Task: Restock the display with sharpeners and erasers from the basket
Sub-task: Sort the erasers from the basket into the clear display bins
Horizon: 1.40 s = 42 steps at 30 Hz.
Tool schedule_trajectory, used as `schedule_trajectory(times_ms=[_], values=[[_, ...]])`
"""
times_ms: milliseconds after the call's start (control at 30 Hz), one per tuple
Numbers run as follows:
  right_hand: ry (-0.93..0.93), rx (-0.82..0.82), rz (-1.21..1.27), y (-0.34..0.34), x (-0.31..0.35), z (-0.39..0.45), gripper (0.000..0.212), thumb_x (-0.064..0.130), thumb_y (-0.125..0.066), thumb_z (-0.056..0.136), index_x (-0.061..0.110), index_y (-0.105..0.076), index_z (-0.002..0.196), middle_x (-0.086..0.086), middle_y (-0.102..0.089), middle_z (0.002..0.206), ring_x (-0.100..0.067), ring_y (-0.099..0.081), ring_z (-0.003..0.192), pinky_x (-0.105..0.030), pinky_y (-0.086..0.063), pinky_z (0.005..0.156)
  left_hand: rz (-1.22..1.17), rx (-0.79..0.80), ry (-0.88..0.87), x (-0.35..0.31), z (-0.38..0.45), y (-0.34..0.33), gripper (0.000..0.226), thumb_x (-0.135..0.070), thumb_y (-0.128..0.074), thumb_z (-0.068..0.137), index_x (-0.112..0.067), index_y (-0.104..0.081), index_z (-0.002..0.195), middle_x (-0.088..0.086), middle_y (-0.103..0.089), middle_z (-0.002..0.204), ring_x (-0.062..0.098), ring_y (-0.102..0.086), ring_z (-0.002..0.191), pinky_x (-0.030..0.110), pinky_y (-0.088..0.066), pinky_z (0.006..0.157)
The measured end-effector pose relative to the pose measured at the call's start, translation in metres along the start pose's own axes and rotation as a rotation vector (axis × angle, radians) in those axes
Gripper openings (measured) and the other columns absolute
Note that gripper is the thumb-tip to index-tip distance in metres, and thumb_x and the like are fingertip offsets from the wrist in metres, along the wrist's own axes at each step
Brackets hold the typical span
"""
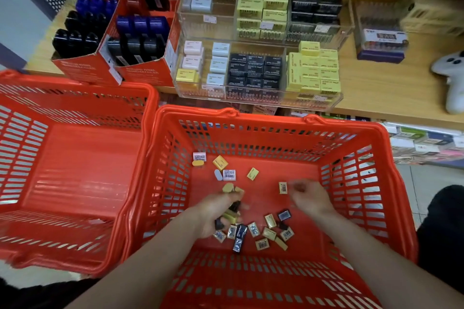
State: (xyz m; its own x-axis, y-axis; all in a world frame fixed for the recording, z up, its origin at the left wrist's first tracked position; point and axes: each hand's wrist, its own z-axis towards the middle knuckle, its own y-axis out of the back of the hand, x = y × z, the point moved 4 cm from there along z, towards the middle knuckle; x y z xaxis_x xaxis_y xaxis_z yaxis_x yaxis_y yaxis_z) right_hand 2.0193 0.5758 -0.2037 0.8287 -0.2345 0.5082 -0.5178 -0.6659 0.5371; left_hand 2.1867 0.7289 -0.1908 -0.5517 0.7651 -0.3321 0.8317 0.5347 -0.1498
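Note:
Both of my hands are down inside the red basket (376,163). My left hand (213,211) grips a stack of several yellow and black erasers (232,213). My right hand (310,197) is blurred, fingers curled, just right of a yellow eraser (283,187); whether it holds anything is unclear. Loose erasers (261,233) in yellow, black, pink and blue lie scattered on the basket floor. On the wooden shelf above stands the clear acrylic display (258,98) with rows of pastel, black and yellow erasers. Red cartons of sharpeners (140,40) stand to its left.
A second red basket (75,158) sits to the left with nothing in it. A white game controller (452,78) and a box of small goods (381,40) lie on the shelf at right. Lower shelves with packaged stock show at right.

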Motion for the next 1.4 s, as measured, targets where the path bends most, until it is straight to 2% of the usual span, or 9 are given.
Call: schedule_trajectory(times_ms=[100,300,433,567,667,767,867,1067,1400], values=[[0.031,-0.091,-0.215,0.001,-0.021,0.011,0.036,0.017,-0.070,0.087,0.011,-0.064,0.121,-0.010,-0.069,0.119,-0.024,-0.063,0.113,-0.022,-0.042,0.094,0.297,-0.030,-0.091,0.001,0.004,0.003,0.019,-0.027,-0.057,0.100,-0.015,-0.056,0.114,0.008,-0.070,0.102,0.012,-0.057,0.054,0.019,-0.032,0.039],[0.036,-0.133,-0.305,-0.029,-0.013,0.035,0.060,0.046,-0.077,0.079,0.023,-0.053,0.129,-0.009,-0.064,0.119,-0.031,-0.062,0.110,-0.035,-0.051,0.090,0.548,-0.107,-0.259,-0.005,0.027,0.014,0.031,-0.021,-0.062,0.097,-0.019,-0.057,0.127,0.003,-0.070,0.100,0.019,-0.066,0.079,0.036,-0.057,0.073],[0.068,-0.133,-0.334,-0.041,-0.005,0.044,0.039,0.023,-0.066,0.089,0.022,-0.054,0.127,-0.008,-0.064,0.118,-0.032,-0.064,0.106,-0.032,-0.051,0.086,0.562,-0.040,-0.274,-0.022,0.025,0.012,0.025,-0.038,-0.058,0.098,-0.023,-0.058,0.118,0.000,-0.069,0.104,0.015,-0.066,0.090,0.036,-0.058,0.074],[-0.084,-0.019,0.169,-0.040,0.001,0.033,0.025,0.009,-0.068,0.089,0.010,-0.066,0.114,-0.010,-0.073,0.100,-0.026,-0.067,0.092,-0.031,-0.053,0.083,0.510,-0.031,-0.206,-0.050,0.003,0.003,0.024,-0.050,-0.048,0.099,-0.029,-0.056,0.106,-0.005,-0.065,0.094,0.008,-0.057,0.068,0.018,-0.042,0.043],[-0.189,-0.021,0.784,-0.025,0.029,0.002,0.012,-0.006,-0.064,0.088,-0.003,-0.068,0.099,-0.019,-0.069,0.095,-0.026,-0.066,0.086,-0.033,-0.060,0.075,0.579,-0.024,-0.284,-0.078,-0.017,-0.009,0.018,-0.043,-0.050,0.100,-0.028,-0.056,0.093,0.000,-0.065,0.092,0.011,-0.055,0.061,0.016,-0.037,0.039],[-0.053,-0.047,1.027,0.002,0.067,-0.036,0.011,-0.012,-0.065,0.084,-0.002,-0.066,0.082,-0.020,-0.067,0.089,-0.022,-0.065,0.077,-0.022,-0.058,0.067,0.591,0.010,-0.354,-0.107,-0.045,-0.021,0.016,-0.032,-0.051,0.101,-0.021,-0.061,0.094,0.001,-0.066,0.083,0.017,-0.054,0.053,0.015,-0.031,0.034],[0.134,-0.157,0.797,0.037,0.101,-0.068,0.018,-0.004,-0.077,0.077,0.013,-0.074,0.081,-0.004,-0.075,0.082,-0.014,-0.064,0.076,-0.025,-0.052,0.073,0.574,-0.004,-0.398,-0.135,-0.090,-0.031,0.012,-0.028,-0.051,0.101,-0.021,-0.060,0.099,-0.005,-0.067,0.072,0.019,-0.056,0.050,0.015,-0.029,0.035],[0.532,-0.316,0.363,0.138,0.173,-0.107,0.028,0.006,-0.082,0.075,0.026,-0.069,0.089,0.004,-0.068,0.076,-0.004,-0.063,0.072,-0.012,-0.049,0.066,0.588,0.002,-0.548,-0.182,-0.179,-0.037,0.021,-0.039,-0.050,0.102,-0.022,-0.056,0.110,0.010,-0.068,0.108,0.011,-0.051,0.044,0.019,-0.028,0.037],[0.678,-0.330,-0.262,0.197,0.223,-0.071,0.033,0.005,-0.079,0.079,0.011,-0.068,0.110,0.008,-0.061,0.087,0.000,-0.056,0.075,0.002,-0.042,0.064,0.514,-0.017,-0.672,-0.195,-0.212,-0.042,0.024,-0.044,-0.047,0.102,-0.024,-0.053,0.114,-0.003,-0.072,0.098,0.020,-0.055,0.052,0.017,-0.027,0.037]])
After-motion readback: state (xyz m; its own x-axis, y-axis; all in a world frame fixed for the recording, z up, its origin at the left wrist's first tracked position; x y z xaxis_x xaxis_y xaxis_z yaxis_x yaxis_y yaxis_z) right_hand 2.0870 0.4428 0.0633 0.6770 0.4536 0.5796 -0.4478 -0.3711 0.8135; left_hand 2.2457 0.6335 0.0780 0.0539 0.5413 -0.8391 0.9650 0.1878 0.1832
